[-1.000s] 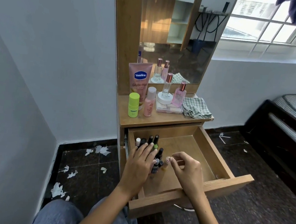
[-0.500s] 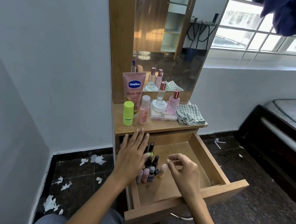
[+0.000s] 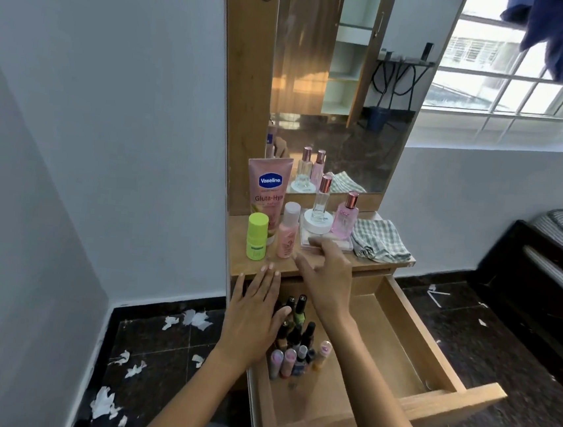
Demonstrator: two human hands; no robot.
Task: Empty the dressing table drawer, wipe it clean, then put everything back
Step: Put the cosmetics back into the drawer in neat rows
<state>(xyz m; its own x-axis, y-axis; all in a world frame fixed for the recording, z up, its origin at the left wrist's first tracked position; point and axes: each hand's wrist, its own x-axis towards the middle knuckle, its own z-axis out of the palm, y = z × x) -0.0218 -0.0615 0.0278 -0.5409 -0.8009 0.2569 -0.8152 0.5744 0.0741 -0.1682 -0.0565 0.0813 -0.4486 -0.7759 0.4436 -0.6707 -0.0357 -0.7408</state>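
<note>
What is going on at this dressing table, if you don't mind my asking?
A person sits at the open drawer, where small nail polish bottles stand at its left side. The left hand hovers flat beside them, while the right hand reaches toward the flat compact on the tabletop. Lotions, perfumes and a checked cloth sit on top.

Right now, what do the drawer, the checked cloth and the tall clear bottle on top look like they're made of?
Drawer: light wood-look board, matte, with visible grain; could be laminate rather than solid wood.
Checked cloth: soft woven fabric, probably cotton; it lies in crumpled folds.
Tall clear bottle: see-through glass or hard plastic, glossy, with a shiny rose-gold cap that looks metallic.
</note>
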